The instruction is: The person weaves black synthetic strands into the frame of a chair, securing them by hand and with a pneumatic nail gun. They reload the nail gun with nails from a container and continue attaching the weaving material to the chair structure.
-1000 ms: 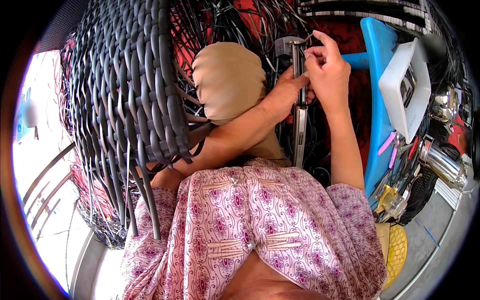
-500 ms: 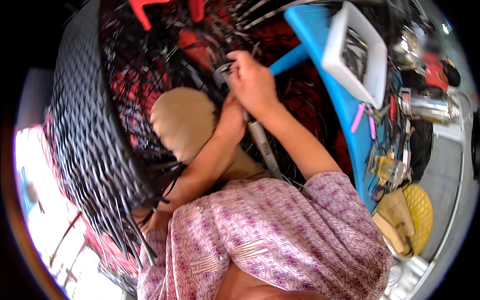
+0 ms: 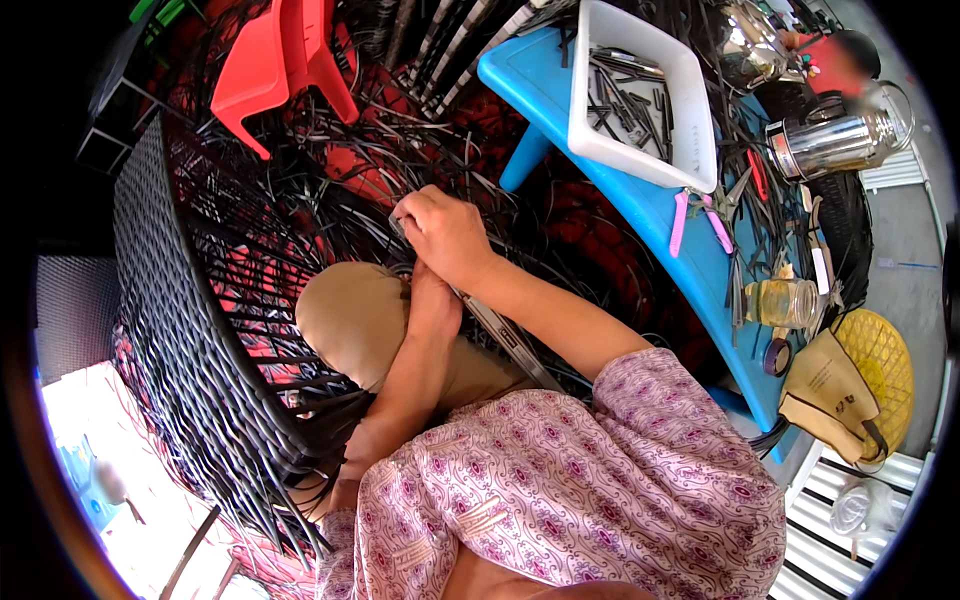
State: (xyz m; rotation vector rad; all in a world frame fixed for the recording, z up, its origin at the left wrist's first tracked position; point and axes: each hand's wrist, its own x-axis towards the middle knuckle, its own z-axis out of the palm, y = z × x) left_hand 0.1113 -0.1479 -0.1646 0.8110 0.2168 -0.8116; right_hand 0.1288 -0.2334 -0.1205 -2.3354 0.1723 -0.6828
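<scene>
My right hand (image 3: 445,238) is closed around the upper part of a long grey metal tool (image 3: 510,340), whose slotted shaft slants down toward my lap. A bit of its head shows by the fingertips; its exact kind is unclear. Directly below, my left hand (image 3: 436,292) meets the right one, its fingers hidden. The left forearm crosses beside my brown-clad knee (image 3: 352,312). To the left stands a curved panel of woven black strips (image 3: 185,300), with loose strip ends hanging from its lower edge. More loose black strips (image 3: 400,155) lie tangled beyond the hands.
A blue table (image 3: 610,200) at the right bears a white tub (image 3: 645,165) of short black pieces, pink-handled scissors (image 3: 680,222), a glass jar (image 3: 782,302) and a tape roll (image 3: 777,356). A red plastic chair (image 3: 285,65) stands far left. Another person (image 3: 838,65) is far right.
The view has shifted, bringing more of the red chair and table into sight. Both hands and the tool appear lower and further left, with the right hand still gripping the tool.
</scene>
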